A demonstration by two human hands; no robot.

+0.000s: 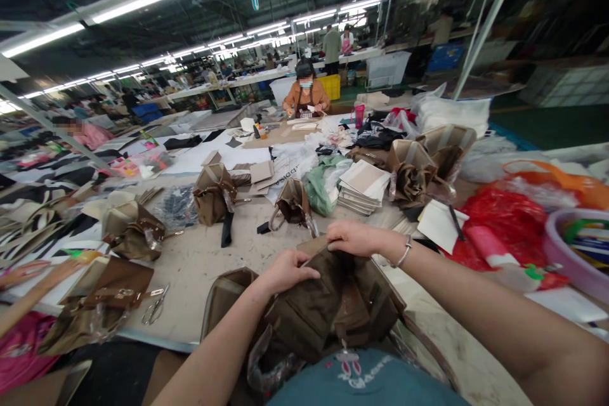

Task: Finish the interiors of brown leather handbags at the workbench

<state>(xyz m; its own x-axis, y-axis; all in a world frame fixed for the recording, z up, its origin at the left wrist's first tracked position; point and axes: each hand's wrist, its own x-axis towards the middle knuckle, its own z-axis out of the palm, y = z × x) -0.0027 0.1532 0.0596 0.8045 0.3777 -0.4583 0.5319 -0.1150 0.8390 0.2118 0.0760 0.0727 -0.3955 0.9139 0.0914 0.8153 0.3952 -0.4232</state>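
Observation:
A brown handbag leans against my body at the table's near edge, its mouth up and its dark brown lining showing. My left hand pinches the upper rim on the left, thumb on the lining side. Beside it, my right hand is closed on the same rim near its top corner, a bracelet on that wrist. A clear-wrapped handle hangs at the bag's lower left. Just left of it stands another brown bag, partly hidden by my left forearm.
Several more brown bags, one of them, stand across the table. Scissors lie to the left, near a co-worker's arms. Stacked beige panels, a red plastic bag and a lilac basin are rightward. Another person sits opposite.

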